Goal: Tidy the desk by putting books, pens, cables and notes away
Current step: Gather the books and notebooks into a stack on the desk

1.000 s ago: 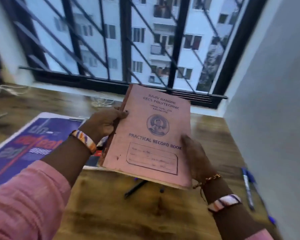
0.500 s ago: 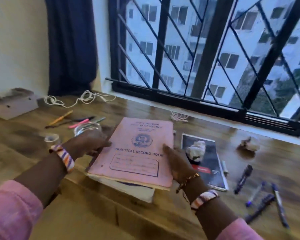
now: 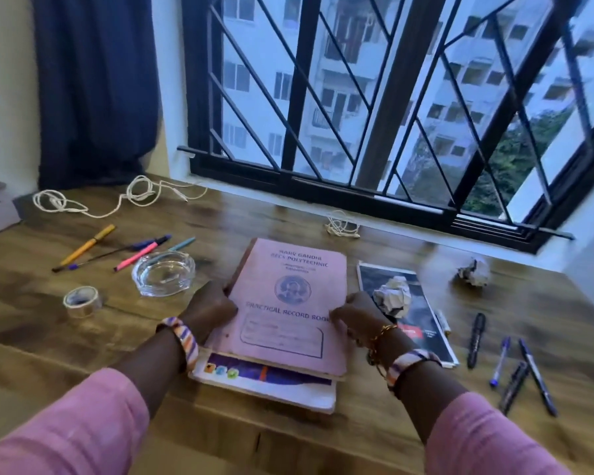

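Now both hands grip the pink practical record book (image 3: 288, 299) by its side edges, the left hand (image 3: 210, 308) at its left edge, the right hand (image 3: 355, 315) at its right. It lies on a white-edged book (image 3: 271, 382) on the wooden counter (image 3: 83, 344), between a glass ashtray (image 3: 163, 272) and a dark booklet (image 3: 422, 323).

Both arms reach forward; the left hand (image 3: 209, 308) and right hand (image 3: 357, 313) curl inward facing each other — apparently gripping, fingertips partly hidden.

Glass ashtray (image 3: 163, 273) left, crumpled paper (image 3: 392, 299) right.
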`<state>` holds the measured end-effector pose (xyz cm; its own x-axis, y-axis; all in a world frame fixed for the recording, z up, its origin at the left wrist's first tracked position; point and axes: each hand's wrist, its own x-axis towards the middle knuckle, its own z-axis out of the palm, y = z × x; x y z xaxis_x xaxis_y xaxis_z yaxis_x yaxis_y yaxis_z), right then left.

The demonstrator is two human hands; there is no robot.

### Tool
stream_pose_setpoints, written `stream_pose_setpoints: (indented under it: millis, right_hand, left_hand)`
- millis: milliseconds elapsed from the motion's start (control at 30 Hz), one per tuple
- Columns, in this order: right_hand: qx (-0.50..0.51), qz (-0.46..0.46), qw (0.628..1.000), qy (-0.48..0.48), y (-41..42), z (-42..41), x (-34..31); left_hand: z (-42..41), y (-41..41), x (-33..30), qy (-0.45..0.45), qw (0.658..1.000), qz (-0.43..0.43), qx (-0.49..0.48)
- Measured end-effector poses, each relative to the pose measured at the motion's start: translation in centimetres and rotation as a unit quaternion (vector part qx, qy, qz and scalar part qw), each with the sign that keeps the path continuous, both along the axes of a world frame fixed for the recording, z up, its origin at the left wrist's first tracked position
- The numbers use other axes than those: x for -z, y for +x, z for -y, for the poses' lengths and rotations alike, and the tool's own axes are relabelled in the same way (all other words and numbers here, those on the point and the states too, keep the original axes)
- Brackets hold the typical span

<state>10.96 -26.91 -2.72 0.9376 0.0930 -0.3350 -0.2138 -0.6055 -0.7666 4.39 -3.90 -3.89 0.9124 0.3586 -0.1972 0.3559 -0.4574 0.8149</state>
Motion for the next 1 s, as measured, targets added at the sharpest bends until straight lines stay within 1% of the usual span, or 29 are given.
stream_pose_setpoints:
  millis: [67,133,233,367,400,433,467,500,533,567,600,667,700,800,833,900,967,1000]
  right_hand:
    - [0.018,0.014,0.999,-0.033,0.6,0.2,0.3]
    - [0.028,0.037,0.997,-0.056,0.9,0.2,0.2]
    - [0.007,0.048,0.995,-0.092,1.2,0.2,0.6]
    - [-0.050,-0.002,0.987,-0.150,3.4,2.5,4.7]
    - [-0.059,0.031,0.982,-0.179,3.1,2.7,4.1]
    - [-0.085,0.094,0.965,-0.231,2.7,2.7,2.8]
    - [-0.102,0.172,0.939,-0.278,2.5,2.8,1.7]
    - [-0.109,0.255,0.900,-0.336,2.3,3.1,0.4]
    - [-0.097,0.313,0.874,-0.360,2.1,3.3,-0.8]
    - [-0.107,0.338,0.851,-0.387,2.5,4.4,-1.1]
    - [-0.114,0.323,0.854,-0.392,3.1,6.0,-0.8]
    - [-0.120,0.238,0.894,-0.359,4.4,9.4,-0.1]
    - [-0.119,0.225,0.903,-0.347,5.0,11.0,0.0]
    - [-0.065,0.256,0.903,-0.338,7.0,16.2,-0.3]
    - [-0.050,0.253,0.906,-0.337,7.5,17.7,-0.3]
    - [-0.030,0.234,0.910,-0.342,8.4,20.7,-0.1]
    - [-0.027,0.233,0.916,-0.324,9.1,23.0,0.1]
    - [-0.035,0.230,0.920,-0.314,9.4,23.8,0.4]
  left_hand:
    - [0.9,-0.1,-0.6,0.034,0.999,-0.007,-0.005]
    - [1.6,0.1,-0.7,0.087,0.996,-0.013,-0.007]
    - [1.8,0.6,-0.4,0.151,0.988,-0.028,0.003]
    - [1.9,1.1,-0.2,0.207,0.976,-0.061,0.000]
    - [2.3,1.4,-0.3,0.229,0.971,-0.071,0.003]
    - [2.8,1.8,-0.6,0.259,0.963,-0.075,0.004]
    - [3.5,2.4,-1.0,0.288,0.955,-0.062,0.006]
    - [4.5,3.1,-1.5,0.305,0.951,-0.039,0.011]
    - [5.6,3.9,-2.0,0.298,0.954,-0.005,0.017]
    - [7.2,4.7,-2.6,0.281,0.959,0.022,0.037]
    - [8.9,5.6,-2.9,0.241,0.968,0.041,0.062]
    - [13.0,7.1,-3.5,0.162,0.978,0.056,0.119]
    - [14.8,7.7,-3.5,0.141,0.979,0.052,0.141]
    - [20.0,10.9,-2.4,0.086,0.979,0.007,0.186]
    - [21.0,11.8,-2.2,0.073,0.979,-0.005,0.191]
    - [22.8,14.1,-1.6,0.081,0.977,-0.047,0.194]
    - [23.9,16.2,-0.9,0.144,0.969,-0.076,0.184]
    - [24.3,17.5,-0.3,0.163,0.971,-0.065,0.160]
